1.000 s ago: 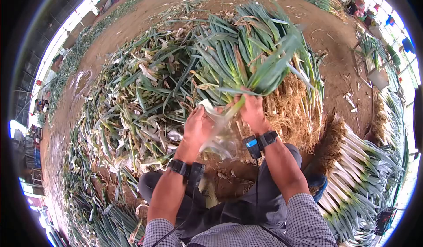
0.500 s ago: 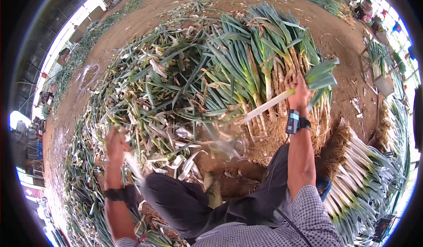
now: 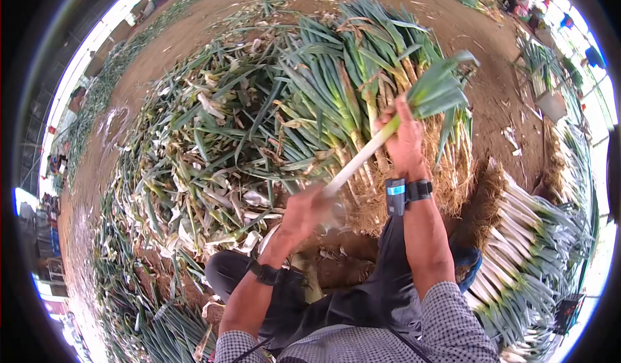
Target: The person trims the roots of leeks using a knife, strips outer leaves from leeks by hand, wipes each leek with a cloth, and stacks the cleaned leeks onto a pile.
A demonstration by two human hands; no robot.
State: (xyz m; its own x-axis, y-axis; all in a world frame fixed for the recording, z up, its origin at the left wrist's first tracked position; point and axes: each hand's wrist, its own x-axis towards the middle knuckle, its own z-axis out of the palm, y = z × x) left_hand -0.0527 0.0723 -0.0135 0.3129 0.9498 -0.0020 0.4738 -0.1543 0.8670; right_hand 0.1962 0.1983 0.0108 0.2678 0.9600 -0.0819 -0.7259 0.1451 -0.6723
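Observation:
A leek [image 3: 362,161] lies slanted across my view, its white shaft pointing down left and its green leaves fanning up right. My right hand [image 3: 404,140] is closed around it where white turns to green. At the shaft's lower end is my left hand [image 3: 305,213], its fingers smeared by motion; whether they grip the leek I cannot make out. Beyond my hands leans a heap of untrimmed leeks [image 3: 349,98] with brown, shaggy roots [image 3: 369,214].
A large pile of stripped leaves [image 3: 207,143] spreads to the left. Cleaned leeks [image 3: 511,253] lie in rows at the right, roots inward. A stool-like white block [image 3: 552,106] stands farther right. Other people [image 3: 517,0] sit in the background.
My left hand has come from the far left, where it held a pale strip, over to the leek's lower end. My right hand and the leek have shifted slightly left.

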